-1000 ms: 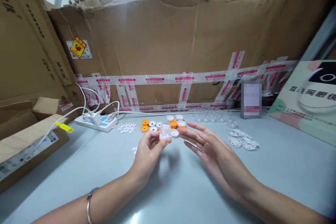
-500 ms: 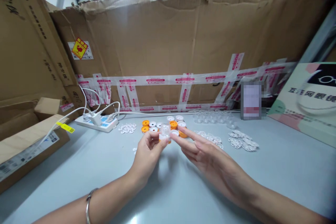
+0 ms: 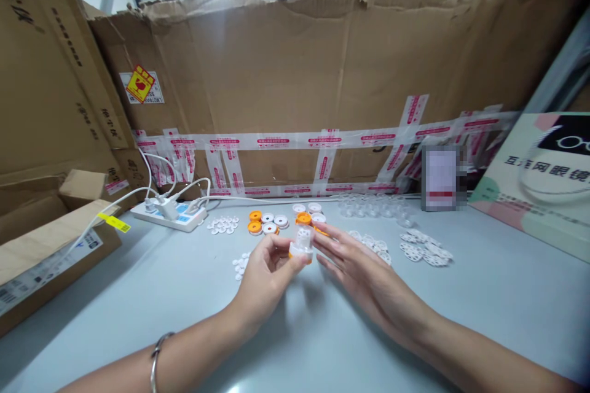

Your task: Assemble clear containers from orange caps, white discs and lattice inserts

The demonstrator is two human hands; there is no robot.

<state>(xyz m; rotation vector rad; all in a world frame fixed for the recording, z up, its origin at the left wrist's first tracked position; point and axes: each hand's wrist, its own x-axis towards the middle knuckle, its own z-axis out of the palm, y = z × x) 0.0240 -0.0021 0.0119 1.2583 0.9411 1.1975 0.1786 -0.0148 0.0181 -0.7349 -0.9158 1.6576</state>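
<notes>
Between the thumb and fingers of my left hand (image 3: pixel 270 270) is an orange-and-white round cap with a clear plastic piece (image 3: pixel 303 239) standing upright on it. My right hand (image 3: pixel 357 264) is beside it with its fingers stretched out. Its fingertips are at the right side of the clear piece; whether they touch it I cannot tell. Just behind lie several orange and white round caps (image 3: pixel 255 227), some with orange tops and some with white. Small white discs (image 3: pixel 239 265) lie left of my left hand, partly hidden by it.
Farther back are more small white discs (image 3: pixel 223 225), clear plastic pieces (image 3: pixel 375 206) and white perforated discs (image 3: pixel 426 248). A power strip (image 3: pixel 170 216) with cables is at the left, near an open carton (image 3: pixel 55 264). A large cardboard box (image 3: pixel 276 73) closes off the back; a printed box (image 3: pixel 539 184) stands right.
My left hand has moved slightly right and towards me with the cap and clear piece. My right fingers have come alongside it, and more small white discs show at the left.
</notes>
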